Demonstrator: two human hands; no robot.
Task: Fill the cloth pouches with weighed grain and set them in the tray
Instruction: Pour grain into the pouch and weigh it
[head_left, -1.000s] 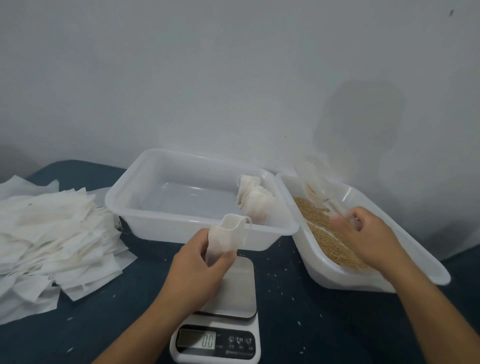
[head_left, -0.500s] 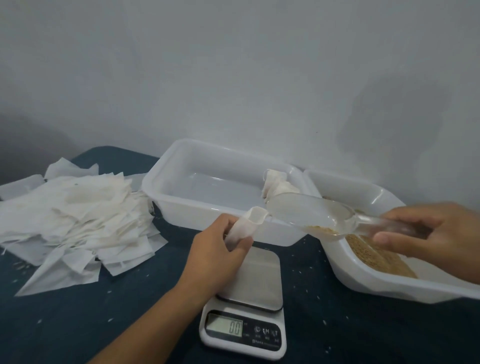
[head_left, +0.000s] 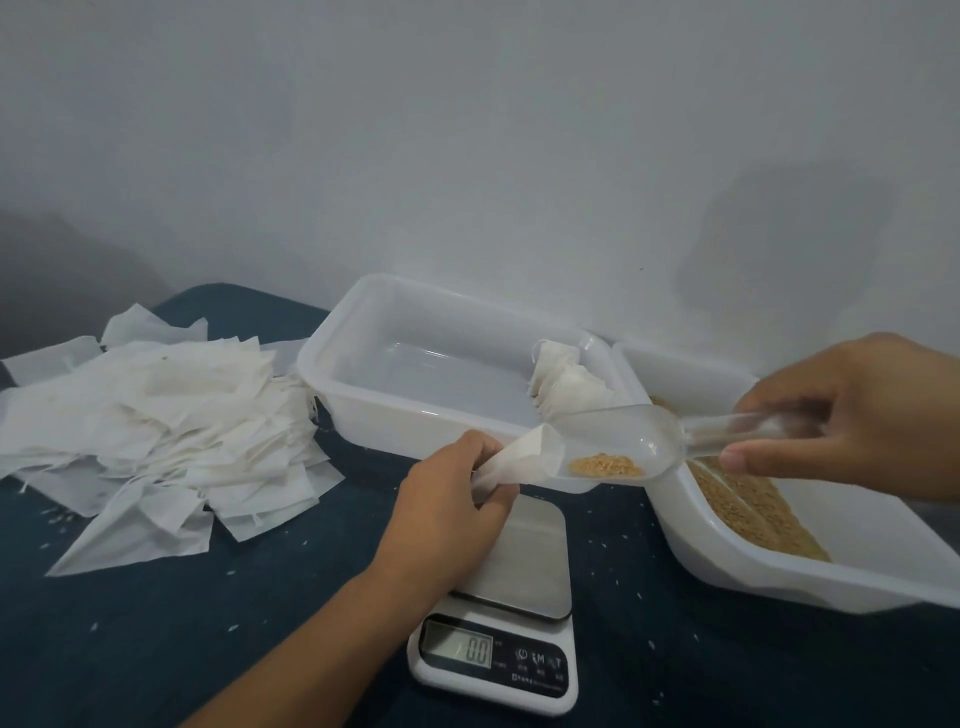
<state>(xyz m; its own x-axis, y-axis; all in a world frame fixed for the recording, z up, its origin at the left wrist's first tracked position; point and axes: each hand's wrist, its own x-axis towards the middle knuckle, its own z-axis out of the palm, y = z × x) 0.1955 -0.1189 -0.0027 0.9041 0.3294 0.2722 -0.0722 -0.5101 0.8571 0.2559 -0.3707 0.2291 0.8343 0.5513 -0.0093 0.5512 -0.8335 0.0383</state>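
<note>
The left hand pinches the small white cloth pouch open above the white digital scale, while the right hand grips the clear plastic scoop, whose tan grain should be tipped slowly, lip inside the mouth.

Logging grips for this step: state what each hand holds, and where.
Left hand pinches the small white cloth pouch at its lower end; right hand grips the clear plastic scoop by its handle.
</note>
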